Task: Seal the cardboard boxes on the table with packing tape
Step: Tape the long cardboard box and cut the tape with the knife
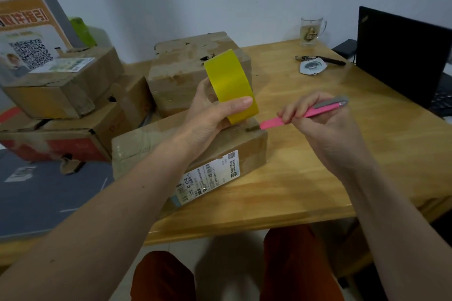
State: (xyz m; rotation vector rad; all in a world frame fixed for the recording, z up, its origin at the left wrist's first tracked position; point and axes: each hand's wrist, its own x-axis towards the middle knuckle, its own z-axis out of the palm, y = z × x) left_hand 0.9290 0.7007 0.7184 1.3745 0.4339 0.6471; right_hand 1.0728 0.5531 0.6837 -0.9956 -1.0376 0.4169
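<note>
Left hand (pixel 208 115): grip clamped around wide yellow roll of packing tape (pixel 232 85), thumb across its outer face, roll upright. Directly beneath grip: flat brown cardboard box with white shipping label (pixel 195 154), lying on light wooden tabletop (pixel 318 154). Right hand (pixel 318 122): grip pinched on slim pink utility knife with grey end (pixel 305 115), tip just right of the roll's lower edge, near the box's far corner. Behind left grip: larger taped cardboard box (pixel 195 56).
</note>
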